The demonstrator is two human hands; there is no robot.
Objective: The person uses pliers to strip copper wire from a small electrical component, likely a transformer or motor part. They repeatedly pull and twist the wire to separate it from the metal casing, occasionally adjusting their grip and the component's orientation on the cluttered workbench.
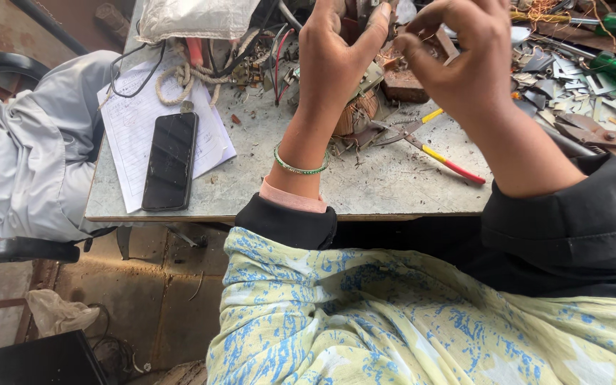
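Above the cluttered table (251,192), left hand (333,60) gripping a copper-wound coil (358,110), right hand (465,60) pinched, pliers (429,146) beneath.

Copper-wound coil assembly (359,107): reddish-copper winding on a grey metal core, standing tilted at upper centre of the frame, its lower end on the tabletop (386,182). Upper part hidden behind the left hand (333,53), which grips it.
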